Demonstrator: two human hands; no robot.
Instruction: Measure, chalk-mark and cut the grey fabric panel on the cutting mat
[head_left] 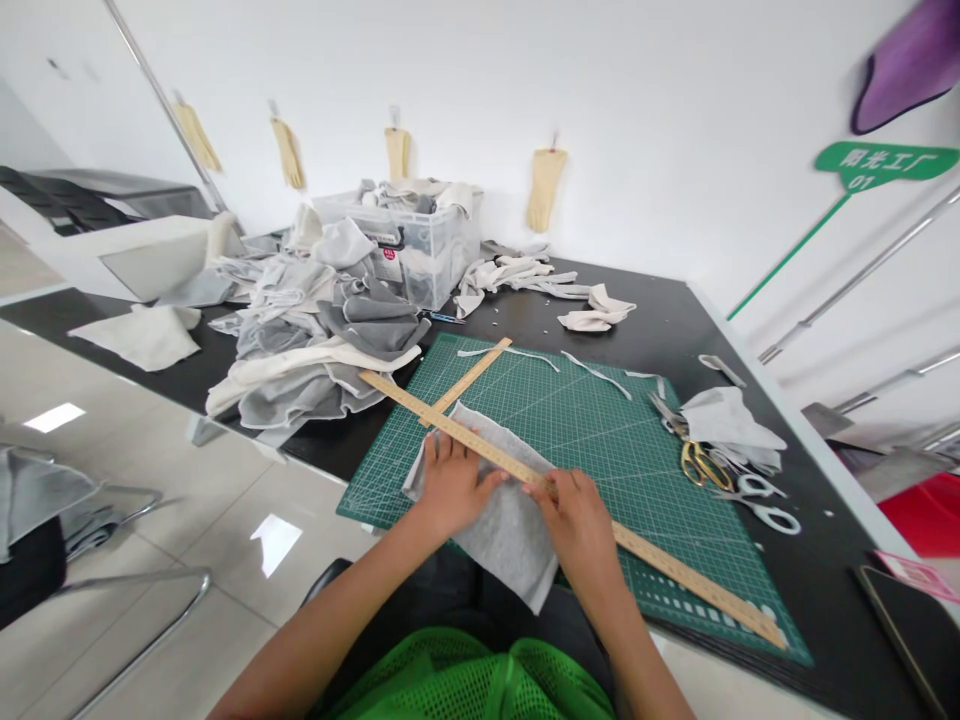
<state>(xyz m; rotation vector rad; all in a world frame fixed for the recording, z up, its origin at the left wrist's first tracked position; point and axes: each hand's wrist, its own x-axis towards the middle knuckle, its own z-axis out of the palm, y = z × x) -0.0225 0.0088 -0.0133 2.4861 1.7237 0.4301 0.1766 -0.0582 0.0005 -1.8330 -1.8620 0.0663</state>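
Note:
A grey piece of cloth (499, 530) lies at the front edge of a green gridded cutting mat (637, 440), its lower end hanging over the edge. A long wooden ruler (675, 567) runs diagonally across the cloth. My left hand (454, 485) rests on the cloth with thumb spread, its fingertips at the ruler's edge. Further right, my right hand (577, 515) has thumb and fingers closed on the ruler's edge, over the cloth. A second wooden ruler (469, 375) lies slanted on the mat behind, partly under the long one.
Grey and white cloth pieces (300, 310) are heaped at left, beside a clear plastic box (431, 255) full of fabric. Gold-handled scissors (701, 465) and white-handled scissors (769, 512) lie right of the mat near cloth scraps (731, 420). A dark phone-like device (911, 625) lies at far right.

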